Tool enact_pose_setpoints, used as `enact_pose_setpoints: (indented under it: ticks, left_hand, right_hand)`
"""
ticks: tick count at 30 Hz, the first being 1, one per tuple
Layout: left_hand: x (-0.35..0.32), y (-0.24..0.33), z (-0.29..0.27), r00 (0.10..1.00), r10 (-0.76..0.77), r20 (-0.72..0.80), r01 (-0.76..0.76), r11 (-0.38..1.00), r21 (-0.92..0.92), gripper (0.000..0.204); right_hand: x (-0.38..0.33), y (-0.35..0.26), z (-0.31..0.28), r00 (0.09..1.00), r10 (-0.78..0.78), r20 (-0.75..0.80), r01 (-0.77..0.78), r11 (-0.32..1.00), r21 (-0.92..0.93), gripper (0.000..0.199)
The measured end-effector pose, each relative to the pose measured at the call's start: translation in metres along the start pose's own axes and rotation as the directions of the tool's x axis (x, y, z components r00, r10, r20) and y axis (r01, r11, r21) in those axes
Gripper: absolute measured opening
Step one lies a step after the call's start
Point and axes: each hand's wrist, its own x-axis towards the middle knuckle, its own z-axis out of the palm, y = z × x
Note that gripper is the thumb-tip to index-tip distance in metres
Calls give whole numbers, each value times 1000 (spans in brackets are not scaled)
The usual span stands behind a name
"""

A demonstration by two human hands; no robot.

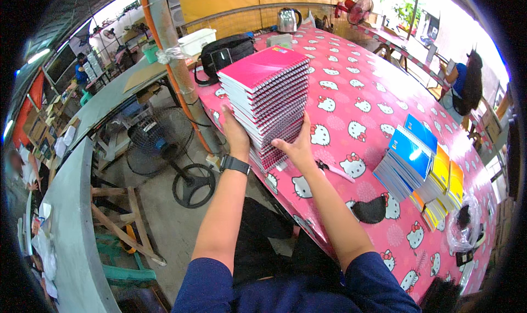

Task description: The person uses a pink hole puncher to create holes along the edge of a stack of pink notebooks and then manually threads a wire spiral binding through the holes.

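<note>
A tall stack of pink spiral notebooks (267, 96) stands at the near edge of a table covered in a pink cartoon-cat cloth (357, 99). My left hand (235, 133) presses against the stack's left side, a dark watch on that wrist. My right hand (296, 145) grips the stack's lower right side, fingers on the spiral bindings. Both hands clamp the stack between them. A pink pen (337, 172) lies on the cloth just right of my right hand.
Stacks of blue (409, 154) and yellow notebooks (447, 184) lie to the right. A black bag (225, 52), a white box (197, 38) and a kettle (288, 19) sit at the far end. A floor fan (159, 143) stands left. A person in blue (464, 82) sits far right.
</note>
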Motion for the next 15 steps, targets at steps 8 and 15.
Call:
enact_pose_setpoints:
  ticks: [8, 15]
  left_hand:
    - [7, -4, -9, 998, 58, -14, -48, 920, 388, 77]
    - [46, 32, -19, 960, -146, 240, 163, 985, -54, 78]
  right_hand:
    - [-2, -3, -5, 996, 89, 10, -88, 994, -60, 110]
    - [-6, -56, 6, 981, -194, -1, 168, 854, -492, 94]
